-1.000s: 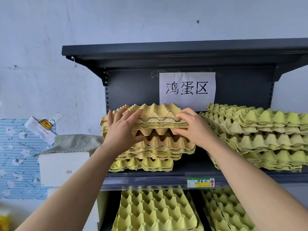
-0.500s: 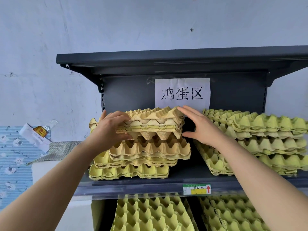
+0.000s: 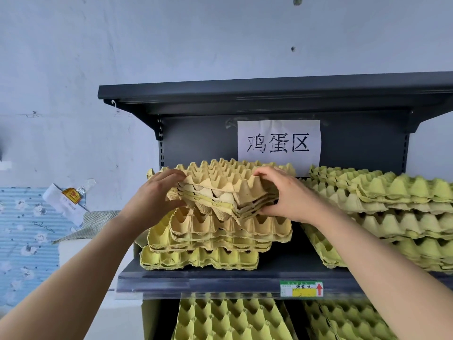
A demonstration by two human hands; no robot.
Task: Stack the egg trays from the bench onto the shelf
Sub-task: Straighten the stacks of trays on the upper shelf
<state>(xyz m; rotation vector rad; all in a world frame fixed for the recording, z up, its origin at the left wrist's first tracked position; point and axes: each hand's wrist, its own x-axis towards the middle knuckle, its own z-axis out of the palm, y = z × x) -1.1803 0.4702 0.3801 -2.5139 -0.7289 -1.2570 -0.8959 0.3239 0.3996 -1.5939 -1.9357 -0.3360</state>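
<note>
My right hand (image 3: 286, 195), open beside the top trays (image 3: 220, 185) half a second ago, now pinches their near right corner while my left hand (image 3: 157, 200) grips their left edge; they sit askew on the left stack (image 3: 220, 236) on the shelf (image 3: 220, 274), so squaring appears to remain.

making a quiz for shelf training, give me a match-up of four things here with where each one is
1 tan pulp egg tray bundle
2 green pulp egg tray stack
3 white paper sign
4 green-and-yellow price label

a front edge of dark metal shelf
b between left hand and right hand
c on dark back panel
d right side of shelf

Pairs: 1-b, 2-d, 3-c, 4-a
</note>
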